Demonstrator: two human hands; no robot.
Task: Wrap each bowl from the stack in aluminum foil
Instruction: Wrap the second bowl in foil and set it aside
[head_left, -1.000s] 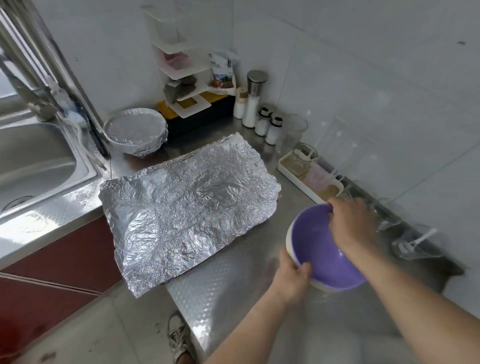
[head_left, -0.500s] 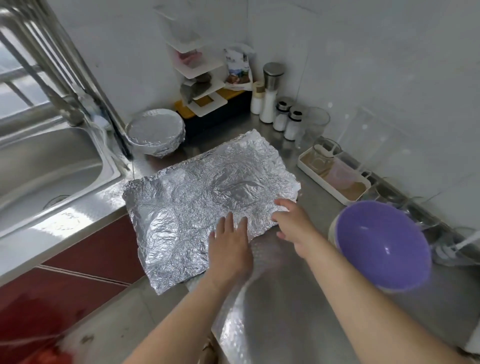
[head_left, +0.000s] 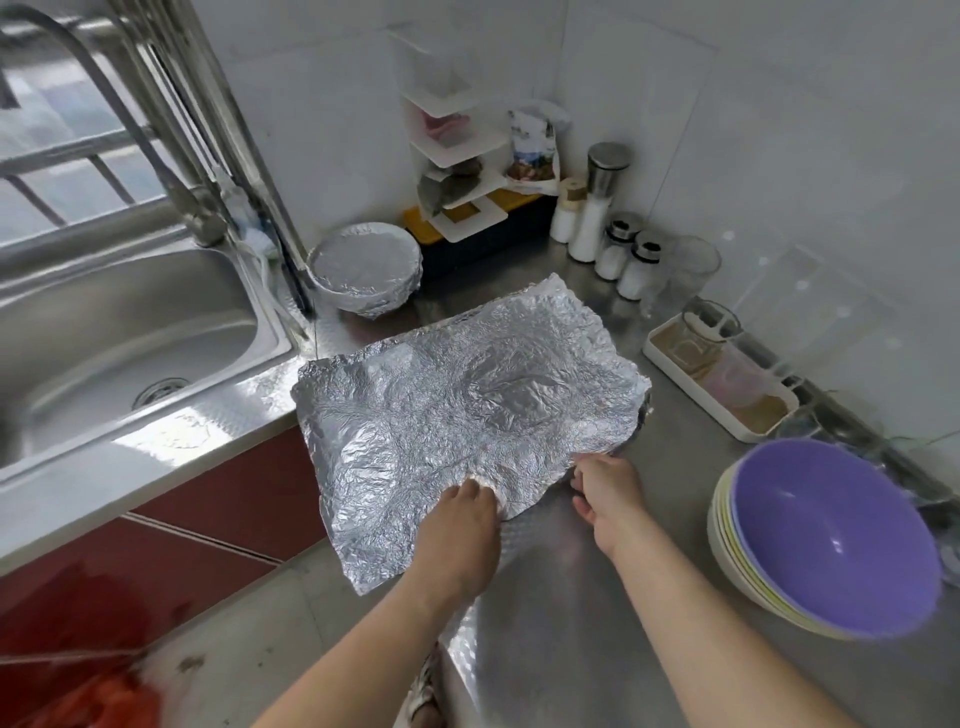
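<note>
**Steel desk by the sink: foil sheet spread out, both hands at its near edge**

Steel desk runs from the sink on the left to a white tiled corner. Its front edge cuts diagonally under a crinkled foil sheet, so the sheet's near left corner hangs out past the edge, over the red cupboard front. Bare steel lies open between the sheet and the stack of bowls at the right.

The left hand sits on the sheet's near edge. Its fingers are curled into the foil, which puckers up around them. The right hand is just beside it at the sheet's near right edge, with its fingertips against the foil and its thumb spread. I cannot tell whether it has hold of the foil.

The stack leans, with a purple bowl on top and paler rims showing under it. Behind the sheet, near the tap, stands a wrapped bowl covered in foil. A white tray by the wall holds clear glasses. Shakers with white contents stand in the corner beside a tiered shelf rack. A printed packet leans there, its writing too small to read.
</note>
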